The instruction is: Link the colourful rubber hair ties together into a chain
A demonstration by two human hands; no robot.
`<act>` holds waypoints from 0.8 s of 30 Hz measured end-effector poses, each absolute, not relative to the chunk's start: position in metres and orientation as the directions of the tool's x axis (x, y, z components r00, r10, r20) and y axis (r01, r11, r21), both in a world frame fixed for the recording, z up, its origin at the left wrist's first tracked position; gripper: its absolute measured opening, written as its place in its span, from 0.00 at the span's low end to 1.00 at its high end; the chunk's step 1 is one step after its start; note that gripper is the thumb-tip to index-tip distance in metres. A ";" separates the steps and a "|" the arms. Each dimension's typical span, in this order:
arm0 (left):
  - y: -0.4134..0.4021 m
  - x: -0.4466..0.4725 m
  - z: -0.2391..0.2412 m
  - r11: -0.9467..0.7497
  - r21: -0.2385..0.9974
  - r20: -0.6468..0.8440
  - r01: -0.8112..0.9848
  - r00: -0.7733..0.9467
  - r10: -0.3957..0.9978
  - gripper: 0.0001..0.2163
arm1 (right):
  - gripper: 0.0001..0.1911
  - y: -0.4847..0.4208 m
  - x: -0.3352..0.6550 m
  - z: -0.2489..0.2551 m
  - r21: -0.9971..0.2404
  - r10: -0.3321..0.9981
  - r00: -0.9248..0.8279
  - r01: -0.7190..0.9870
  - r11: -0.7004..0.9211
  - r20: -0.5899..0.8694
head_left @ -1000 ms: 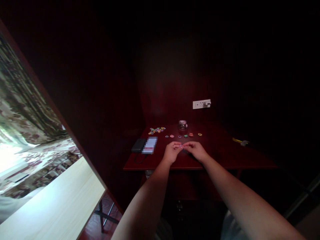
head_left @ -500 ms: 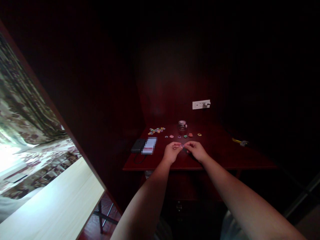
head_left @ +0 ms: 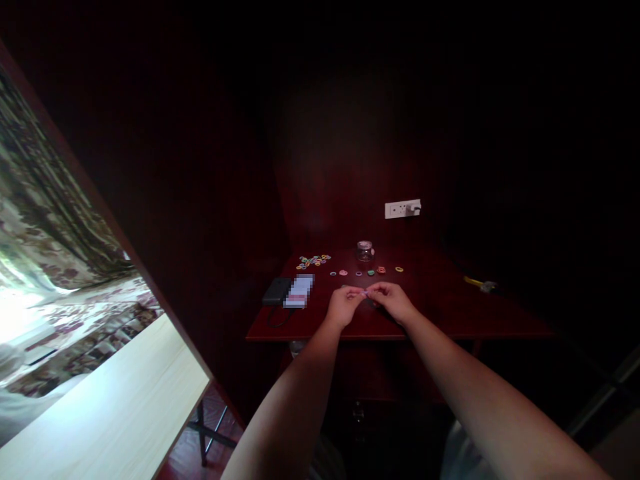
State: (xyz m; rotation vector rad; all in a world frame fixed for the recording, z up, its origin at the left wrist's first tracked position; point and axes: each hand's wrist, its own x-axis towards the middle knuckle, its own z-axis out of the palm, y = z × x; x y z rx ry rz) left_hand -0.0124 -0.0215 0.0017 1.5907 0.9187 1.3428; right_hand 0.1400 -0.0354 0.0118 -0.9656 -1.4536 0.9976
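Note:
My left hand and my right hand meet above the front of the dark red table, fingertips pinched together. Between them is a small purple hair tie, mostly covered by the fingers. Just beyond my hands runs a row of small hair ties sorted by colour: a bluish one, pink ones, a purple one, green ones, orange-red ones and yellow ones. A mixed heap of coloured hair ties lies at the back left.
Behind the row stands a clear jar with a lid. At left lie a black box-shaped device with a cable and a blurred-out phone. A yellow-handled tool rests at right. A wall socket holds a plug.
My fingertips have shifted slightly around the purple hair tie, and less of it shows between them. The things on the table stay where they were.

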 end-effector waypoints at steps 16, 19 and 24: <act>-0.026 -0.013 0.007 -0.395 0.914 0.381 0.095 0.138 0.914 0.06 | 0.12 -0.031 0.142 0.005 -0.935 0.936 -0.107 0.086 0.344 0.335; -0.026 -0.013 0.007 -0.397 0.913 0.383 0.094 0.140 0.913 0.05 | 0.12 -0.032 0.142 0.006 -0.931 0.932 -0.130 0.102 0.351 0.337; -0.026 -0.013 0.006 -0.409 0.905 0.389 0.118 0.161 0.907 0.05 | 0.12 -0.031 0.141 0.005 -0.915 0.924 -0.155 0.156 0.372 0.350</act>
